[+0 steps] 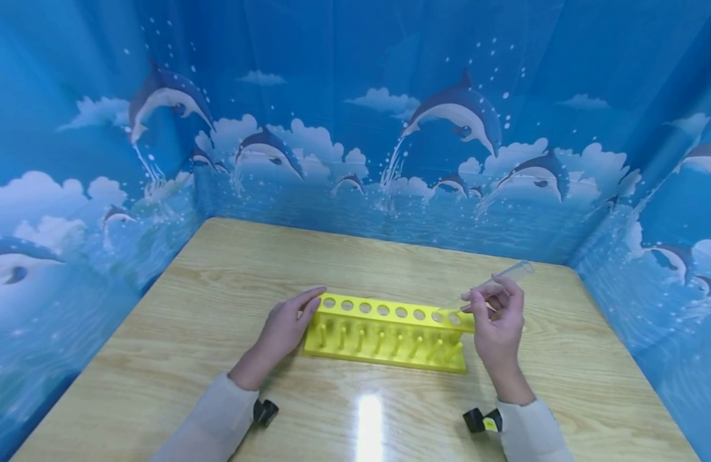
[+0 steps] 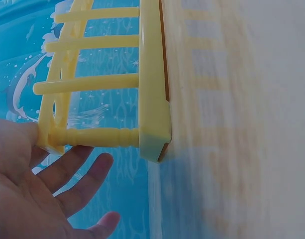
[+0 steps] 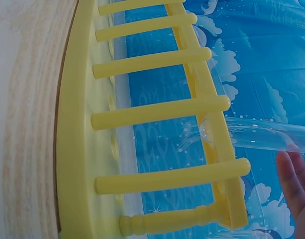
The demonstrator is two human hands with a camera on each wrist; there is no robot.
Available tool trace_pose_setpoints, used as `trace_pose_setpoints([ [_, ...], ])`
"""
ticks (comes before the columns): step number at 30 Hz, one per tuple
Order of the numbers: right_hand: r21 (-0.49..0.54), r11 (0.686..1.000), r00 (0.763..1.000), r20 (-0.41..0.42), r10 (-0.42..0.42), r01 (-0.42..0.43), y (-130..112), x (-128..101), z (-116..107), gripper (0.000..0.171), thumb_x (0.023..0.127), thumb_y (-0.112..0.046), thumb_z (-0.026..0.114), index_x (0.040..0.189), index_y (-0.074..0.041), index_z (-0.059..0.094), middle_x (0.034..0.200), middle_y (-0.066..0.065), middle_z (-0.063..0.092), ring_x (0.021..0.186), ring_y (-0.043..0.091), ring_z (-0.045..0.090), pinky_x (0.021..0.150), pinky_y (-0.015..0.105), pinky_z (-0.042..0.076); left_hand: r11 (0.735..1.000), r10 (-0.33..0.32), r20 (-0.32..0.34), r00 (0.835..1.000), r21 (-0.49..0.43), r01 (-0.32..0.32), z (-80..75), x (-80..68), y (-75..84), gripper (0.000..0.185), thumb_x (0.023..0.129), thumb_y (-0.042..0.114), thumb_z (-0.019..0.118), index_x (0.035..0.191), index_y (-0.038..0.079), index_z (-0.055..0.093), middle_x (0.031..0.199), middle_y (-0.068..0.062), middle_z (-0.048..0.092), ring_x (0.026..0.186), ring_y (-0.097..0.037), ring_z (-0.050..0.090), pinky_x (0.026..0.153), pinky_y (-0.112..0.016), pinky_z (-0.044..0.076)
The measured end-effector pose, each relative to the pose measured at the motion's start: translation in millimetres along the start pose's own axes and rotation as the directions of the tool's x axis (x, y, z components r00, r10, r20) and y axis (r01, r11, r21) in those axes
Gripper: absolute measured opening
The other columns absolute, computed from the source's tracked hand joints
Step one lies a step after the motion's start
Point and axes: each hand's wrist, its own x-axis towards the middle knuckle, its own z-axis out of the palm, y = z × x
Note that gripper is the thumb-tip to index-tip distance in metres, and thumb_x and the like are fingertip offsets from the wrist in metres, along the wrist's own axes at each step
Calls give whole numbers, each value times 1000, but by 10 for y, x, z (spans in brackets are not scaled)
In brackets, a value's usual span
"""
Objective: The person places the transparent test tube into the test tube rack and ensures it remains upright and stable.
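One glass tube point(image 1: 496, 280), pinched by right hand point(image 1: 496, 327) fingers, slants down-left, tip at the rack point(image 1: 390, 333) end hole; left hand point(image 1: 283, 330) fingers straight, steadying the rack's far end.

Bright overhead light glares on the table point(image 1: 367, 417); edges warp.

Hidden and cut-off parts

The test tube point(image 3: 271, 137) leaves the right wrist view at its edge; the rack point(image 2: 142, 84) is cropped in both wrist views, and the desk point(image 2: 242, 124) looks blurred.
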Motion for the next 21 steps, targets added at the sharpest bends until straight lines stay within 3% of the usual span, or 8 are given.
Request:
trace_pose_setpoints([
  [21,35,999,1000,-4,-11,11,9,3,15,38,92,18,48,129,14,37,95,4,58,82,11,63,65,14,53,1000,-20,21,1000,-11,20,-21,-4,20,35,104,28,48,136,19,57,129,-10,63,107,-29,64,92,-48,50],
])
